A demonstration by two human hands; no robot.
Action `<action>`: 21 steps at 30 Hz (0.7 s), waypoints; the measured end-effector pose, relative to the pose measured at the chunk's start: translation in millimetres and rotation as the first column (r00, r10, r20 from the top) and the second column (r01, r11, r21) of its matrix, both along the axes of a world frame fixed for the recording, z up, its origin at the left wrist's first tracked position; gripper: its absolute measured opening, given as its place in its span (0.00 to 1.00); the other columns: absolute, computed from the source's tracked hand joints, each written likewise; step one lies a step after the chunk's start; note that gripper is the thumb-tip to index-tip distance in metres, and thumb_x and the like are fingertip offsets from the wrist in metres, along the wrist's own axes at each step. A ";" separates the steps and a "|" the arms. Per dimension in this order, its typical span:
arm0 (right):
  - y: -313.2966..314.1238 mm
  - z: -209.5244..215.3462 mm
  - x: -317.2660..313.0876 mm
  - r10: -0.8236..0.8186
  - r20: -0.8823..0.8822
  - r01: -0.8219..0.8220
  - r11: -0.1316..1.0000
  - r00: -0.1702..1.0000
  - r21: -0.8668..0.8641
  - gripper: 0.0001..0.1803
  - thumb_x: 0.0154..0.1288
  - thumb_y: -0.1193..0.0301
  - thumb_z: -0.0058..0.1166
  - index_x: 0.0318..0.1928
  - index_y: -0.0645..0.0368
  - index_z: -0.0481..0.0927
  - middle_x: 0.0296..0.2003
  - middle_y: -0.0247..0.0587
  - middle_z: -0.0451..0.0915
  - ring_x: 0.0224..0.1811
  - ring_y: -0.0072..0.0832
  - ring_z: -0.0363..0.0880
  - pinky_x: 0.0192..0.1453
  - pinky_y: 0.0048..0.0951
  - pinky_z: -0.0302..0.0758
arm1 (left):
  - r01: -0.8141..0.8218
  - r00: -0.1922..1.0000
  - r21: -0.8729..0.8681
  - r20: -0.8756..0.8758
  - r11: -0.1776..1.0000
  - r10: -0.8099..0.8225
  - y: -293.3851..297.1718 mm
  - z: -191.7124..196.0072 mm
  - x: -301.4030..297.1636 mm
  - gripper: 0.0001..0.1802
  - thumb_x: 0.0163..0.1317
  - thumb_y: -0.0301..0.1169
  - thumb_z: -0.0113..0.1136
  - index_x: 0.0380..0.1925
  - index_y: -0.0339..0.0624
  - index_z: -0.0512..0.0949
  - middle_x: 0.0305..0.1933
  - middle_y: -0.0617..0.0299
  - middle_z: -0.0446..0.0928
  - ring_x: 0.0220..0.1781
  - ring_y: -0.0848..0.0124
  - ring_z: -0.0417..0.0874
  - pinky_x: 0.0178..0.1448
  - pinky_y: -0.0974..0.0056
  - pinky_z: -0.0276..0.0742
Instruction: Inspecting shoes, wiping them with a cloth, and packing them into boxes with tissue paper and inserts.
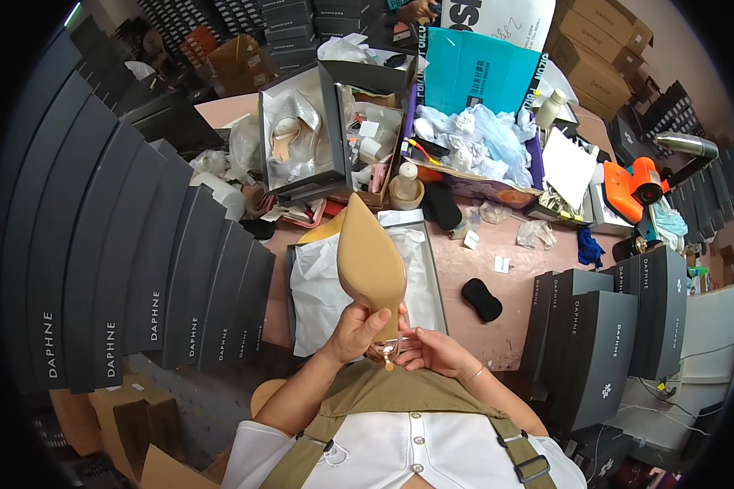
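Observation:
I hold a tan pointed high-heel shoe [369,259] sole-up over an open grey shoe box [435,269] lined with white tissue paper. My left hand [357,330] grips the shoe near its heel, thumb on the sole. My right hand [432,350] touches the slim metallic heel and a clear strap at the shoe's back end. The toe points away from me, toward the far side of the pink table [497,314].
Tall stacks of dark grey shoe boxes stand at my left [151,269] and right [620,326]. Beyond lie another open box with silver shoes [298,138], a bottle [405,181], crumpled tissue [481,143], a black sponge [482,299], an orange tool [636,186].

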State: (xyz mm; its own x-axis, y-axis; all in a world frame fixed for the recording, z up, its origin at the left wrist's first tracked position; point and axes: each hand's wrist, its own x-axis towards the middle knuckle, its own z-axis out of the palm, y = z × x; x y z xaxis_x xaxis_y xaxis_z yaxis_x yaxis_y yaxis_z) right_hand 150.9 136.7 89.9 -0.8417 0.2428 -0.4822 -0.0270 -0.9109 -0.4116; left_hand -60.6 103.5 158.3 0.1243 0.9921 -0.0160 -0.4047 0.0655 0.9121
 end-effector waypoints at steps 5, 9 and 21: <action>5.1 -18.4 -8.3 -0.004 0.097 0.006 1.000 0.995 -0.020 0.25 0.71 0.52 0.39 0.53 0.62 0.70 0.43 0.44 0.75 0.48 0.33 0.78 0.51 0.32 0.77 | -0.002 1.000 0.025 -0.016 1.000 0.003 -1.0 -3.3 7.4 0.17 0.69 0.38 0.48 0.46 0.33 0.72 0.38 0.59 0.78 0.43 0.72 0.79 0.50 0.67 0.74; 11.7 -28.7 -10.9 -0.214 -0.185 0.159 0.948 0.959 -0.276 0.32 0.68 0.42 0.35 0.53 0.59 0.70 0.41 0.39 0.76 0.49 0.31 0.76 0.57 0.37 0.72 | -0.065 0.983 -0.056 0.167 0.996 0.074 12.1 -9.0 21.8 0.22 0.62 0.41 0.60 0.45 0.32 0.71 0.42 0.55 0.75 0.39 0.68 0.82 0.44 0.64 0.80; 21.1 26.1 17.4 0.374 -0.050 -0.310 0.830 0.926 0.464 0.44 0.54 0.55 0.64 0.64 0.65 0.60 0.43 0.32 0.73 0.40 0.18 0.71 0.46 0.20 0.67 | 0.179 0.834 0.066 -0.539 0.982 -0.116 15.3 -21.5 20.1 0.19 0.54 0.38 0.68 0.40 0.37 0.78 0.42 0.58 0.78 0.46 0.72 0.77 0.46 0.64 0.75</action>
